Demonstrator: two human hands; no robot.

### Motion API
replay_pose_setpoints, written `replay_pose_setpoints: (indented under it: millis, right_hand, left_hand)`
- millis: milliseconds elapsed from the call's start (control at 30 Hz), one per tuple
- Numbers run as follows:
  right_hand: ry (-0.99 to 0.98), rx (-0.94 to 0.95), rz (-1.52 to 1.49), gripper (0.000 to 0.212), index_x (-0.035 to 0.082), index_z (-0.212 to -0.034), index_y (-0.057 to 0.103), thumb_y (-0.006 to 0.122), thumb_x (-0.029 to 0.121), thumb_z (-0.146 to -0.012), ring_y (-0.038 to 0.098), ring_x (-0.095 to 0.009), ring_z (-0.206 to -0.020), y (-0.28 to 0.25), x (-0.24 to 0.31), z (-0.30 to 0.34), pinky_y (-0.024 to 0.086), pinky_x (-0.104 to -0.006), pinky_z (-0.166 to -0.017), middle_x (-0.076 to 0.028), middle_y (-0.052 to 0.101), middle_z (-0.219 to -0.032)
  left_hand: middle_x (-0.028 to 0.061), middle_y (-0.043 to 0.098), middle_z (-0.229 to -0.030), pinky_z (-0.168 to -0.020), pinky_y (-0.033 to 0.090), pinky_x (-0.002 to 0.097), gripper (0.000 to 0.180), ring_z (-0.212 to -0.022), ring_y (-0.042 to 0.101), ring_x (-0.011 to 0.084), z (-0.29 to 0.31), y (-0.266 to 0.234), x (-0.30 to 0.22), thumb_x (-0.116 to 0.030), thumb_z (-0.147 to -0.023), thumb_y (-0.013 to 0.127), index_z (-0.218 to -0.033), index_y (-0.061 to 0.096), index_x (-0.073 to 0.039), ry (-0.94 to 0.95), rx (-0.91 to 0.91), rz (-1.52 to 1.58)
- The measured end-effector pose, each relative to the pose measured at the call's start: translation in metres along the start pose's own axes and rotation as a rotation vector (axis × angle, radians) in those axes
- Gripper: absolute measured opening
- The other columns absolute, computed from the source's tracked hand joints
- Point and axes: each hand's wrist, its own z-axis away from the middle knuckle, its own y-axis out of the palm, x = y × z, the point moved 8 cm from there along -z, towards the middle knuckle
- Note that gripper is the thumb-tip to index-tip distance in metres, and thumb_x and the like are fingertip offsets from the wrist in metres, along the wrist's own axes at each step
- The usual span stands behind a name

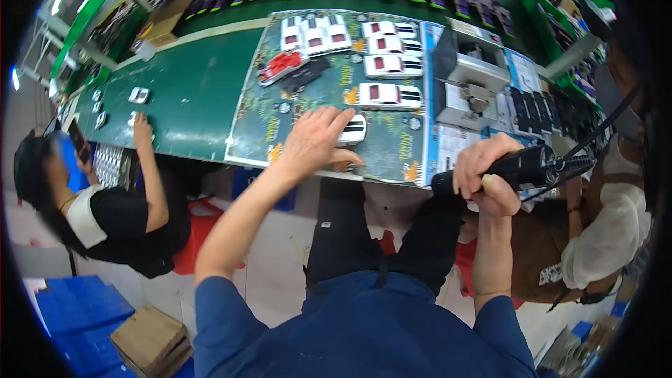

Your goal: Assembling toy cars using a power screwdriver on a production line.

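- Basically, left hand reached over one end of a white toy car near the front of the mat; thumb on the near side, probably to steady it. Couldn't tell if it gripped or only touched; the covered end was hidden.
- Right hand was wrapped round a black corded tool, held sideways by the table's front edge, just right of the mat, likely to leave room around the car.
- Cable ran up from the tool's right end, presumably so it didn't drag across the mat.
- Four white cars lay in a column behind, striped ends right, seemingly lined up so none got mixed up.
- Three other cars sat packed side by side farther back, probably to save space.
- Red piece and black piece lay together in front of those three, maybe as a pair.
- Printed mat covered part of the green table, perhaps against scratches.
- Metal fixture stood right of the mat; purpose unclear.
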Motion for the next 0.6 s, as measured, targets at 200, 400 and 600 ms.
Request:
replay_pose_setpoints:
  millis: [200, 400, 600]
  right_hand:
    - [0.008, -0.001, -0.008, 0.023, 0.002, -0.087, 0.051, 0.066, 0.019, -0.084, 0.048, -0.014, -0.043, 0.009, -0.010, -0.009, 0.046, -0.0276, -0.044, -0.005, 0.051, -0.061]
    - [0.034, -0.038, -0.036, 0.027, 0.003, -0.087, 0.050, 0.069, 0.022, -0.083, 0.046, -0.013, -0.043, 0.003, -0.013, -0.007, 0.046, -0.0263, -0.043, -0.004, 0.051, -0.061]
    - [0.073, -0.023, -0.045, 0.032, 0.002, -0.094, 0.049, 0.071, 0.024, -0.082, 0.049, -0.013, -0.045, 0.002, -0.012, -0.003, 0.047, -0.0259, -0.044, -0.006, 0.052, -0.064]
  left_hand:
    - [0.0117, 0.044, -0.144, -0.115, 0.020, 0.0581, 0.070, -0.135, 0.041, 0.0303, 0.067, -0.017, 0.072, -0.052, -0.082, 0.068, -0.144, 0.048, -0.026, -0.072, 0.204, -0.379]
    - [0.0168, 0.018, -0.162, -0.116, 0.012, 0.0635, 0.103, -0.150, 0.017, 0.0370, 0.121, -0.075, 0.202, -0.073, -0.067, 0.069, -0.154, 0.032, -0.032, -0.305, 0.276, -0.601]
    - [0.0239, 0.028, -0.155, -0.115, 0.022, 0.0551, 0.099, -0.143, 0.028, 0.0418, 0.157, -0.087, 0.206, -0.055, -0.074, 0.078, -0.151, 0.036, -0.010, -0.476, -0.077, -0.424]
